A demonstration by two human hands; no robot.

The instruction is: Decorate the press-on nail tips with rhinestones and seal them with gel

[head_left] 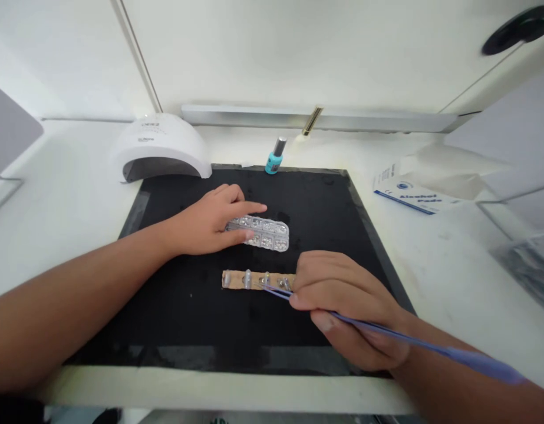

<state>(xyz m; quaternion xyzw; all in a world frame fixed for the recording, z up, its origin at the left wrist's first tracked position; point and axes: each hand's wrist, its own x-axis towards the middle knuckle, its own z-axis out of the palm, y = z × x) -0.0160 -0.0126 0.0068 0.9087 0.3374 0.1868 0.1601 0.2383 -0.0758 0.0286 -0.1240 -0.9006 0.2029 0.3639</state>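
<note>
Where the tips of the purple tweezers reach the tan strip, shiny pieces are spaced along its face, with 4 positions visible. The strip lies on the black mat, ahead and left of the right fingertips and nearer the wearer than the left thumb. Its long axis runs left to right; the left end points free, the right end is hidden behind the right fingers.

Right hand: thumb and fingers clamped on the tweezers. Contact between tips and strip cannot be confirmed. For good control, brace this hand, approach at a low angle, squeeze lightly and lift clear of adjacent pieces; a sideways drag could shift them.

Left hand: thumb and index finger apart, thumb on the clear case, index finger along its far side. Light, level pressure should steady the case without tipping its contents.

Beyond the left index fingertip stands a turquoise bottle; beyond the left knuckles, a white lamp; beyond the right fingers, rightward, an alcohol pads box
</note>
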